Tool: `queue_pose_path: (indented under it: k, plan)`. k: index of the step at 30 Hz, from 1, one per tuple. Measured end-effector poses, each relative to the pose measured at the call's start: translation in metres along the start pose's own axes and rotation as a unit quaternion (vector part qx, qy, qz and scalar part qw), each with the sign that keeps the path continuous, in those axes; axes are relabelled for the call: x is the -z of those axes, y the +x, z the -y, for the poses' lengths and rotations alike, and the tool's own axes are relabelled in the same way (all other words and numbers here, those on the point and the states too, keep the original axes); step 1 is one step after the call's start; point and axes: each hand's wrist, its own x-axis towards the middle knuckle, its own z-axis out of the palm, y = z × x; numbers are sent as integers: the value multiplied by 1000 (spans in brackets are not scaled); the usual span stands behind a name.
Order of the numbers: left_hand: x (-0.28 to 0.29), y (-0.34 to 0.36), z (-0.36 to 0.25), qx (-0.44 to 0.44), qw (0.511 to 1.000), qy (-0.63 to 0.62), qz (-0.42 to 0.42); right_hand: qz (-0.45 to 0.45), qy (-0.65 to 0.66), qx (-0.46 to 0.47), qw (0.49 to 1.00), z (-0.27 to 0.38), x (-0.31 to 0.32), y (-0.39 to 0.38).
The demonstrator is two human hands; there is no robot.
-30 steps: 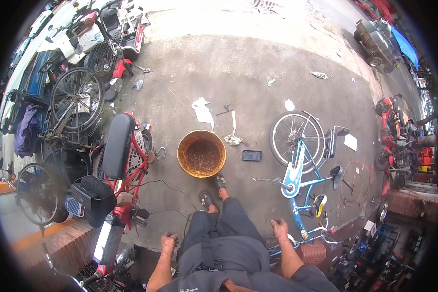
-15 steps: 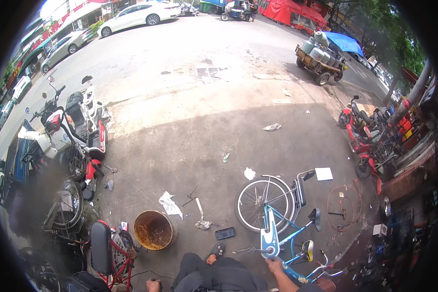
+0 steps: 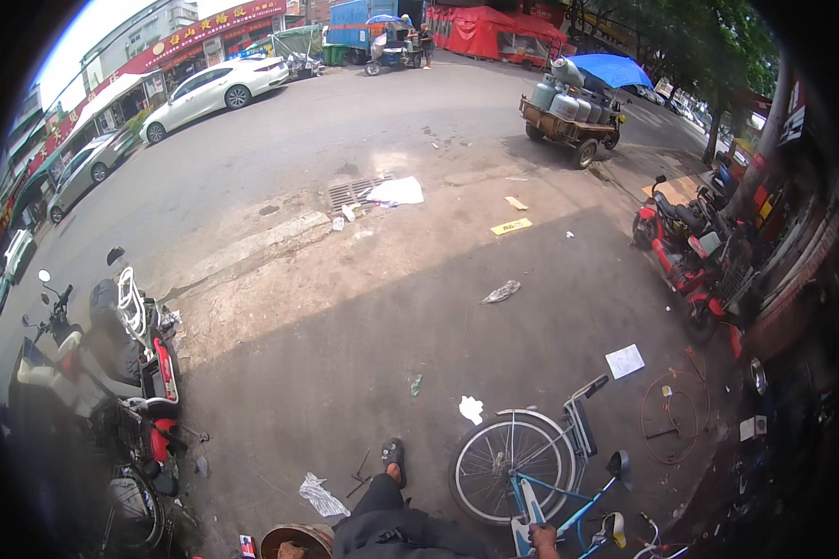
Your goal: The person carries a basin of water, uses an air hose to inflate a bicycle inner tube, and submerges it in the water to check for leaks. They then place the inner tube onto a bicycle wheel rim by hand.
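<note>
Right hand (image 3: 543, 538) low, fingers look curled, can't tell if gripping; overlaps blue-and-white metal bicycle (image 3: 532, 504) lying on its side. Left hand (image 3: 291, 551) cut off by lower edge, finger state can't tell, over round rusty bucket (image 3: 321, 535). Beyond: printed yellow flat strip (image 3: 510, 226), red shop sign (image 3: 219, 25) with yellow characters.

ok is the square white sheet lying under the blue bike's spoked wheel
No, the square white sheet lies up and to the right of the spoked wheel in the picture, clear of it.

Right grip (image 3: 543, 538) — above blue bicycle (image 3: 531, 502)
</note>
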Motion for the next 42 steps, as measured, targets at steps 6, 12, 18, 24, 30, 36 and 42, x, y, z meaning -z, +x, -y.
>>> queue_pose_path:
  k: [6,12,18,24,30,36,42]
  plan:
    - [115,98,-282,-65,995,-8,-72,-12,-52,-119,992,34,-81,47]
    - [103,133,-611,-325,941,-3,-90,-50,-222,-125,966,19,-133,106]
    - [8,70,-828,-462,883,66,47,61,-51,-145,986,227,-131,188]
    - [-61,194,-834,-256,958,81,100,-50,70,-2,996,387,-72,323]
    - [-59,249,-885,12,983,84,165,-116,46,-7,992,513,27,429]
    - [-131,272,-1097,-5,972,172,160,-259,108,-61,958,508,17,540]
    - [-241,251,-1408,-262,941,117,178,-150,261,-208,931,484,-49,545]
